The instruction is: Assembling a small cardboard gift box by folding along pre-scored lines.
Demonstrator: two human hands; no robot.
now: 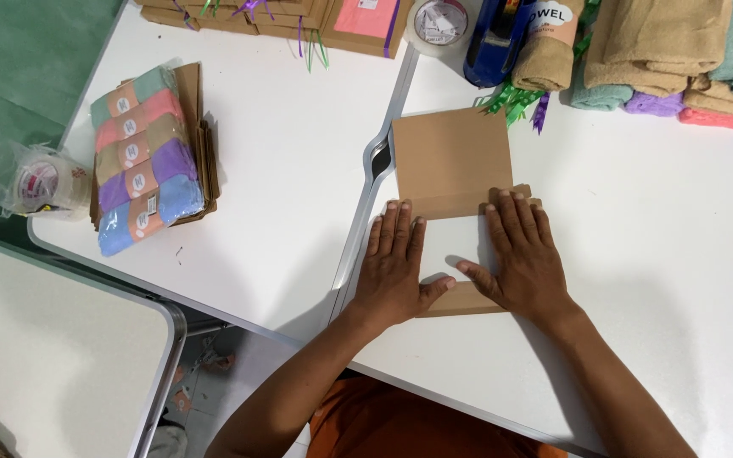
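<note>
One flat brown cardboard sheet (451,157) lies on the white surface (655,271), its long axis running straight away from the person, and both grips, the left hand (394,267) and right hand (523,254), press on its near part with fingers spread flat, pinching nothing. Left of the left grip, one pack of five rolled towels (142,161) in green, pink, tan, purple and blue rests on a stack of cardboard. Beyond the right grip lie folded towels (668,38), one blue tape dispenser (495,34) and one tape roll (439,21).

Flat brown cardboard sheet (451,161) on white table, near flap folded up.
</note>
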